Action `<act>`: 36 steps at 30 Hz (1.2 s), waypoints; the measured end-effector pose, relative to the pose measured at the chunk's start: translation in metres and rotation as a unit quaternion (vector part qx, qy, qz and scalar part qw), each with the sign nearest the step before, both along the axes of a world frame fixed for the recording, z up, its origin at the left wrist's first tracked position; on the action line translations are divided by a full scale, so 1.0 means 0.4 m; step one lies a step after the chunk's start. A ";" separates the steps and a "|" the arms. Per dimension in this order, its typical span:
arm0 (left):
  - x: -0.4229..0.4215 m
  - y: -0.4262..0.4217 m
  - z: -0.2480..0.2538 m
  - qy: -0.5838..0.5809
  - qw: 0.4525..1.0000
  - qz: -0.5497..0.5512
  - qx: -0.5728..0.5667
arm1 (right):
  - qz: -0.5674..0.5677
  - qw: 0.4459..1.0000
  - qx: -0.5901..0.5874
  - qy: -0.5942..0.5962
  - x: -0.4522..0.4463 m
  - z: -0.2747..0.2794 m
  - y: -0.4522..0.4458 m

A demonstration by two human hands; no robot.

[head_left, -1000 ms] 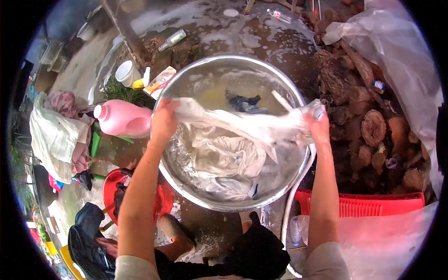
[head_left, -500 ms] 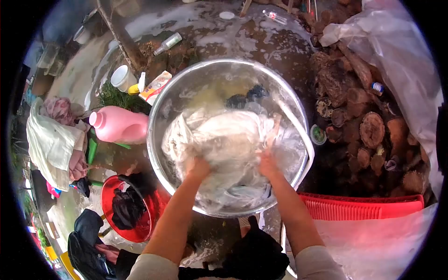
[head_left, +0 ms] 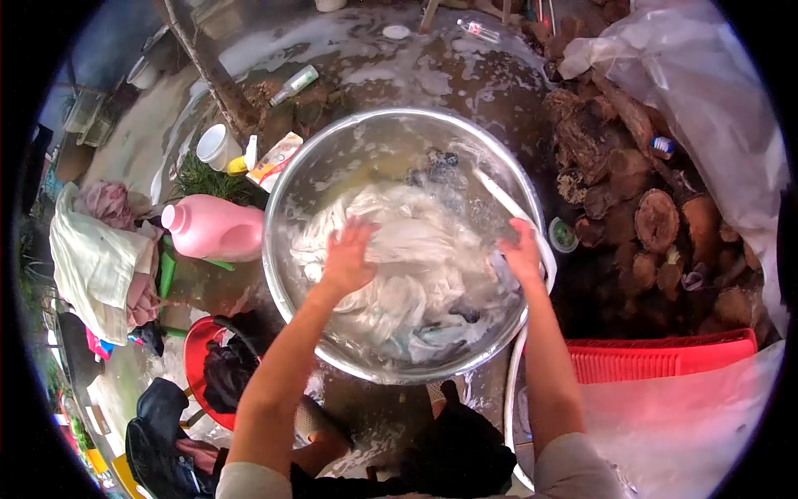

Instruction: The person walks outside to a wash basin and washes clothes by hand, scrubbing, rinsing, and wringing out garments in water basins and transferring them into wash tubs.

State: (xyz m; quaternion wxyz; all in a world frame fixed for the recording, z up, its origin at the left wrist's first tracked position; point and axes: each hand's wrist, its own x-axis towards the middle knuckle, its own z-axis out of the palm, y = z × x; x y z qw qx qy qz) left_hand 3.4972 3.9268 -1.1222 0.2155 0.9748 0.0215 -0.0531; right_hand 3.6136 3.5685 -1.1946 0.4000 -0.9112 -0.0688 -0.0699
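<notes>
A large metal basin [head_left: 278, 295] holds water with white cloth [head_left: 407, 233] lying in it. Fingers spread, my left hand [head_left: 349, 256] is over the left part of the cloth and holds nothing. My right hand [head_left: 522, 249] is at the basin's right side, beside the white hose [head_left: 499, 193], its fingers apart. Small dark cloth [head_left: 436, 162] sits in the water near the far side, and another dark piece shows near the lower right of the white cloth.
Left of the basin are a pink jug [head_left: 214, 229], a white tub [head_left: 218, 147], a red bucket [head_left: 196, 353] with dark cloth and a pile of clothes [head_left: 96, 258]. Cut logs [head_left: 657, 220] and a red plastic crate [head_left: 665, 358] are on the right. A person's hand shows at lower left.
The white cloth, first stretched between my hands above the basin, went down into the water. Both hands have since let go and spread, the right moving toward the rim.
</notes>
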 end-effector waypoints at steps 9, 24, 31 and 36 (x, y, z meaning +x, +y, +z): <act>-0.089 0.022 -0.114 0.177 0.981 0.079 0.004 | 0.259 0.901 -0.204 0.282 -0.187 0.073 0.083; -0.215 -0.067 0.727 -0.263 0.920 0.038 -0.288 | 0.082 0.970 -0.082 0.215 -0.225 0.104 0.267; -0.206 0.033 0.922 -0.471 0.810 0.175 -0.303 | 0.037 0.938 0.323 0.124 -0.146 0.714 0.245; -0.117 0.150 0.888 -0.508 0.779 0.137 -0.342 | 0.126 0.880 0.458 0.004 -0.097 0.956 0.176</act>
